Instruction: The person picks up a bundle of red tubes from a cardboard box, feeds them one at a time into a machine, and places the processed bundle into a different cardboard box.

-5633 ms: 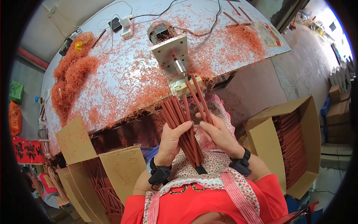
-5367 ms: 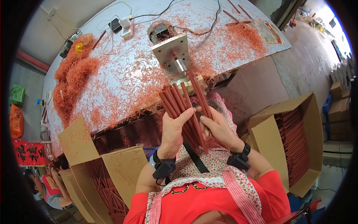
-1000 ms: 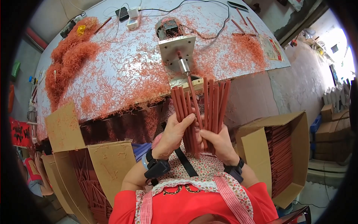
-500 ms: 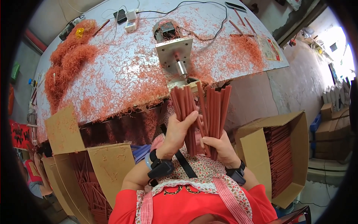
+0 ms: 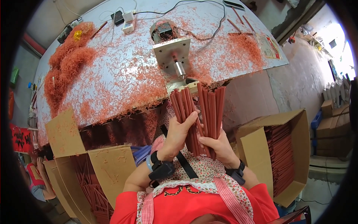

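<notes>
Both my hands hold bunches of reddish-brown sticks upright in front of my apron, below the table's near edge. My left hand [image 5: 177, 132] is wrapped round the left bunch of sticks [image 5: 182, 104], its thumb across the front. Round the right bunch of sticks [image 5: 211, 108], my right hand [image 5: 218, 145] closes lower down, thumb over the front. The bunches lean close together, with a narrow gap between their tops. Just beyond them a motor [image 5: 164, 31] with a metal plate [image 5: 172, 52] and a shiny cylindrical spindle tip [image 5: 180, 71] stands at the table edge.
Orange-red curly shavings [image 5: 71, 61] heap up on the left of the white table [image 5: 123, 59] and scatter over it. Open cardboard boxes of sticks stand at left [image 5: 112, 164] and right [image 5: 257, 149]. Another person's arm [image 5: 44, 175] shows at far left. A cable [image 5: 223, 22] crosses the table's back.
The right bunch has shifted slightly left, its tops drawn closer together. My hands keep their hold. The whole view has shifted a little.
</notes>
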### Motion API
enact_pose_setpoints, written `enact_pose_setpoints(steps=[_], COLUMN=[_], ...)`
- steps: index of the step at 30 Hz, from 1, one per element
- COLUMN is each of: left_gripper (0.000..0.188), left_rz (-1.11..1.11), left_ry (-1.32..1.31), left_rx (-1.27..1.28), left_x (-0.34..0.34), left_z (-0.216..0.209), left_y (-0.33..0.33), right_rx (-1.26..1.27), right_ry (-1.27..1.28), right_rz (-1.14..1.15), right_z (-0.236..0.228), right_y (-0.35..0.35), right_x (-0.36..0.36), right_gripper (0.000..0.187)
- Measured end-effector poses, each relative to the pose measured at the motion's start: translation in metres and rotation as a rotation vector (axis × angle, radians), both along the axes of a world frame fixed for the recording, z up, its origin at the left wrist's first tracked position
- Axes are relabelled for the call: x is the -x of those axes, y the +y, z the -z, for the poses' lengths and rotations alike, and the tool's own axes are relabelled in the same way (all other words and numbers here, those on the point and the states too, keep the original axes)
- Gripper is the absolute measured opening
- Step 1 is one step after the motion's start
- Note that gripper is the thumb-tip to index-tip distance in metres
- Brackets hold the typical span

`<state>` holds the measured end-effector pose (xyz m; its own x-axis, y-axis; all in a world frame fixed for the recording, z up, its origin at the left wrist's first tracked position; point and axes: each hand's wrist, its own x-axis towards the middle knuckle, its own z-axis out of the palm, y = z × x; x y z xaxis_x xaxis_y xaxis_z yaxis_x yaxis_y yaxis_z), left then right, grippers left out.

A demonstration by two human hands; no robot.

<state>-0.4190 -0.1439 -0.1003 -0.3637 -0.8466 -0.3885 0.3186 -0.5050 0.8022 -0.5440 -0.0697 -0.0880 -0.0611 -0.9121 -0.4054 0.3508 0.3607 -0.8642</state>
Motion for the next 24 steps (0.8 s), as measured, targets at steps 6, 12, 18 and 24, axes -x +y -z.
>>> enact_pose_setpoints(steps=[6,12,18,24], left_gripper=[0.027,0.025,0.024,0.025], left_rz=[-0.032,0.042,0.025,0.068], left_ry=[-0.011,-0.107,-0.024,-0.017], left_rx=[0.06,0.086,-0.016,0.02], left_x=[0.0,-0.008,0.001,0.001], left_z=[0.004,0.011,-0.002,0.0], left_y=[-0.027,-0.029,-0.01,-0.03], right_rx=[0.018,0.095,-0.028,-0.025], right_ry=[0.0,0.035,-0.084,-0.14], right_rz=[-0.092,-0.097,-0.093,-0.154], right_z=[0.001,0.029,-0.004,-0.008], right_y=[-0.028,-0.015,0.004,-0.024], right_x=[0.012,0.006,0.007,0.016], right_gripper=[0.038,0.041,0.042,0.043])
